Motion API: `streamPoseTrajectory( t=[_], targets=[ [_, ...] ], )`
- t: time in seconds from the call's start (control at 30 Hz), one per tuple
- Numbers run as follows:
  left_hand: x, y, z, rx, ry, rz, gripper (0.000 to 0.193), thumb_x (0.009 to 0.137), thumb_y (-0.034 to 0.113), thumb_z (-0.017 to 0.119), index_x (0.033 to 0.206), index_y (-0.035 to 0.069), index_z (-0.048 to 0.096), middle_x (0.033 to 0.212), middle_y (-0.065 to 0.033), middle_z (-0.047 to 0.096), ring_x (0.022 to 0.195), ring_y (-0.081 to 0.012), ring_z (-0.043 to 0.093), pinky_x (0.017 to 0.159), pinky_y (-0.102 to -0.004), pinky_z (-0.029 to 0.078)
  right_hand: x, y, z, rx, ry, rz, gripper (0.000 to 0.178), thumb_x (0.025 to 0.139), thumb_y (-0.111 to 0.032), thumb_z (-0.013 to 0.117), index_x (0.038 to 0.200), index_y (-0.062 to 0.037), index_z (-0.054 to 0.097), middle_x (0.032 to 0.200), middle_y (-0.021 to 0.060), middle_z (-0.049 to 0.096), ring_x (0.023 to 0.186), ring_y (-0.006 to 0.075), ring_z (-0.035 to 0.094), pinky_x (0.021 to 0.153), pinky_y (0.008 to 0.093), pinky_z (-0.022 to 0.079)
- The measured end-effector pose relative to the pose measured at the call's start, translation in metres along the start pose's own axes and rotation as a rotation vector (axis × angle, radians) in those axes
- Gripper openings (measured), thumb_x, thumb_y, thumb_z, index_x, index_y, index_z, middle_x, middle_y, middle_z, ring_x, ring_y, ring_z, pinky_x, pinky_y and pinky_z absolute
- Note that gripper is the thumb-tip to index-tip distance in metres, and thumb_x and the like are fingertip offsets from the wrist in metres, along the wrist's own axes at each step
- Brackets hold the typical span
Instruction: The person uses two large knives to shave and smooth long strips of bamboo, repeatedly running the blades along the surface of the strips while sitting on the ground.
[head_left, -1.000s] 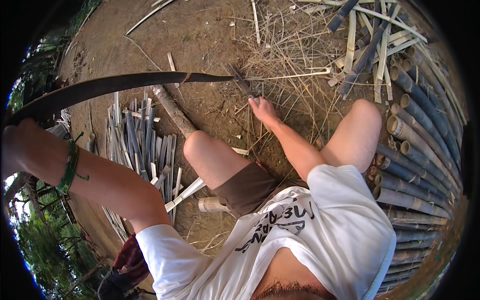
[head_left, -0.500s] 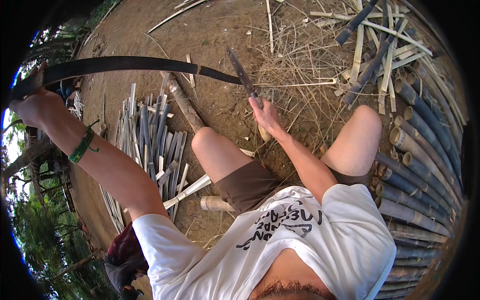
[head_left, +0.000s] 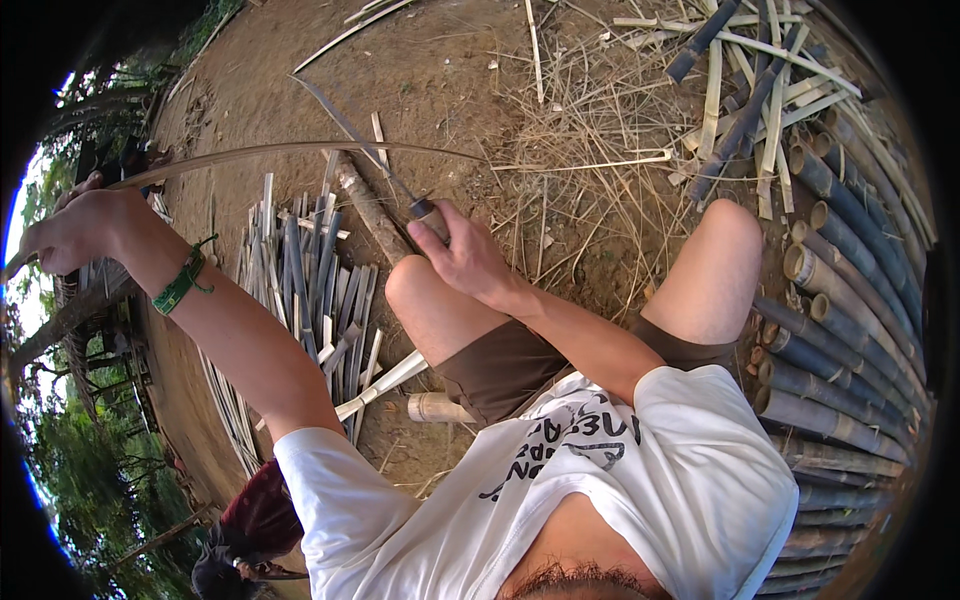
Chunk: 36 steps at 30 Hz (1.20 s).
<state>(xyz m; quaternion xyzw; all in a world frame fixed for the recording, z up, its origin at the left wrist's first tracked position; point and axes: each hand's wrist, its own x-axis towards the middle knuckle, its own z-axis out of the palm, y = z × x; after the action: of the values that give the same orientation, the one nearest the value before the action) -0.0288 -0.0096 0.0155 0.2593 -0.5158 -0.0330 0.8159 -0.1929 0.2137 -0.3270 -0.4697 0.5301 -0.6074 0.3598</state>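
My left hand (head_left: 90,228), at the far left, is closed around one part of a long, thin bamboo strip (head_left: 260,151). The strip stretches rightward over the dirt, its narrow edge turned up and its tip thin. In my right hand (head_left: 462,252), above my left knee, is a long-bladed knife (head_left: 350,128) gripped by its wooden handle. The blade points away and to the left, crossing the strip's line. Whether blade and strip touch, I cannot tell.
Split bamboo pieces (head_left: 310,270) lie piled left of my knee, beside a thin log (head_left: 370,210). Stacked bamboo poles (head_left: 840,410) fill the right side. Cut strips (head_left: 770,120) and shavings (head_left: 590,140) lie ahead. Another person (head_left: 255,520) is at the lower left.
My right hand and the knife have moved left from the strip's tip. The strip has turned from its dark broad face to its narrow edge. My left hand has twisted.
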Motion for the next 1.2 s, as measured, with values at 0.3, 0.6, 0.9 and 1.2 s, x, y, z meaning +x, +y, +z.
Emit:
streamPoseTrajectory(
  t=[0.3,0.6,0.9,1.2],
  targets=[
    [-0.001,0.001,0.006,0.049,0.154,0.026,0.041,0.1,0.036,0.041,0.116,0.001,0.028,0.078,-0.0151,0.049,0.045,-0.0222,0.048,0.044,-0.0356,0.05,0.015,0.123,-0.015,-0.281,0.036,0.305,0.046,0.1,-0.046,0.049,0.092,-0.0008,0.052,0.055,0.0042,0.053,0.038,0.0197,0.05,0.035,0.0342,0.042],
    [0.014,-0.015,-0.008,0.049,0.256,0.057,0.038,0.1,0.034,0.04,0.111,-0.002,0.032,0.087,-0.0164,0.05,0.047,-0.0228,0.049,0.043,-0.0343,0.05,-0.001,0.141,0.005,-0.22,-0.007,0.173,0.045,0.099,-0.047,0.049,0.097,-0.0029,0.053,0.056,0.0045,0.053,0.042,0.0165,0.052,0.036,0.034,0.043],
    [-0.016,0.01,-0.001,0.057,0.062,0.034,0.055,0.101,0.055,0.031,0.097,0.0,0.032,0.066,-0.0064,0.043,0.041,-0.0124,0.042,0.035,-0.0258,0.037,0.021,0.181,-0.041,-0.279,-0.092,0.552,0.057,0.085,-0.052,0.065,0.104,0.0015,0.06,0.091,0.0225,0.068,0.086,0.0391,0.067,0.075,0.0474,0.052],
    [-0.075,0.093,0.044,-0.215,-0.232,-0.041,0.037,0.105,0.043,0.036,0.096,0.008,0.036,0.062,-0.005,0.048,0.051,-0.0115,0.048,0.044,-0.0258,0.044,0.082,0.0,-0.03,0.039,-0.079,0.032,0.047,0.075,-0.039,0.082,0.097,-0.0043,0.059,0.071,0.0012,0.051,0.063,0.0201,0.053,0.061,0.0365,0.045]
  ],
)
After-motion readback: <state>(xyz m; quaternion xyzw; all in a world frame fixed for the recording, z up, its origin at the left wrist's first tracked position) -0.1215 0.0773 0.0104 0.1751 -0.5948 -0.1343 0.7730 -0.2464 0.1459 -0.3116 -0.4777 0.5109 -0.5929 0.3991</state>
